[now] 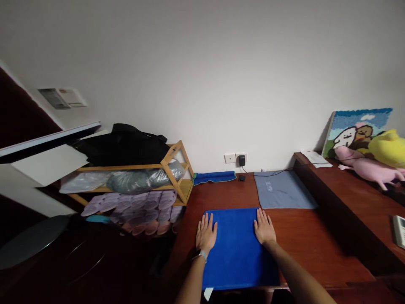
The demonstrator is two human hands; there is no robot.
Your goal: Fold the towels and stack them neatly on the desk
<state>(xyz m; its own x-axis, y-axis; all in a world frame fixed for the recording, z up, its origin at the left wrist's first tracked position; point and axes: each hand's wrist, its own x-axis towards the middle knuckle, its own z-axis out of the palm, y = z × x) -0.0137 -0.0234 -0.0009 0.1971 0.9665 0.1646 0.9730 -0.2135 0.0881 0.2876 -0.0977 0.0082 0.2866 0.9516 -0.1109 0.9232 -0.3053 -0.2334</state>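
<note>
1. Your desk [221, 194] holds three towels: near blue towel [236, 249], rolled blue towel [214, 177], gray towel [281, 190].
2. Your left hand [206, 233] and right hand [264, 228] lie flat, apart, on the near blue towel.
3. The wooden rack [177, 162] holds slippers [139, 209] and wrapped bundles [136, 179].

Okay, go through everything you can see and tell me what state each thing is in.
blue towel, folded flat
left hand, open, palm down on the towel
right hand, open, palm down on the towel
grey cloth, spread flat
blue rolled cloth, rolled up
black charger, plugged in
yarn picture, leaning back, tilted
purple slippers, stacked overlapping
</note>
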